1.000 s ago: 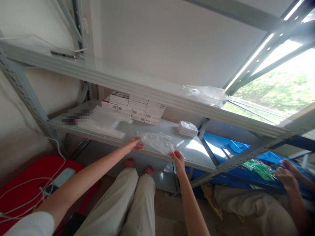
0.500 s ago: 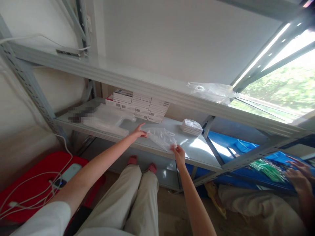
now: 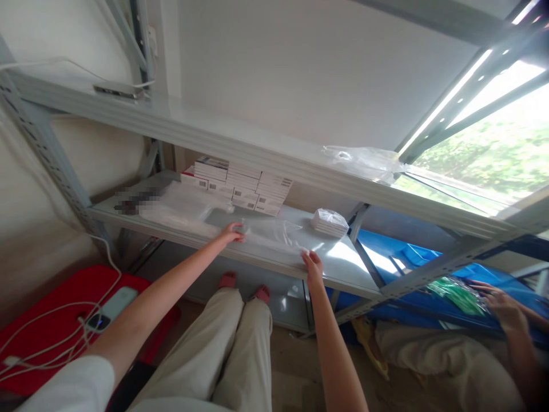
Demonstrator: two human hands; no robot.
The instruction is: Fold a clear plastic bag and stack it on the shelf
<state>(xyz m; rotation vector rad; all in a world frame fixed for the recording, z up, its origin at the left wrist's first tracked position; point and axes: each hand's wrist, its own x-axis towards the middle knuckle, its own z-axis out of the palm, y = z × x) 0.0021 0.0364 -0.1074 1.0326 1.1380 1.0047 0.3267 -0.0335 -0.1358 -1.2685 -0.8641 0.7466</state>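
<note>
A grey metal rack point(image 3: 154, 129) stood against a pale wall, its lower shelf point(image 3: 351, 273) carrying the things. White boxes point(image 3: 244, 186) were piled along that shelf's back edge, probably to leave the front free for handling. Loose plastic packaging point(image 3: 184, 203) lay flat toward the left end. Between it and the right end, a clear plastic bag point(image 3: 274, 232) stretched along the front edge. The left hand point(image 3: 234, 233) was closed narrowly on its left end, the right hand point(image 3: 313, 262) pinching its right corner, apparently to keep the limp film spread. A small plastic-wrapped stack point(image 3: 329, 223) sat near the right edge.
</note>
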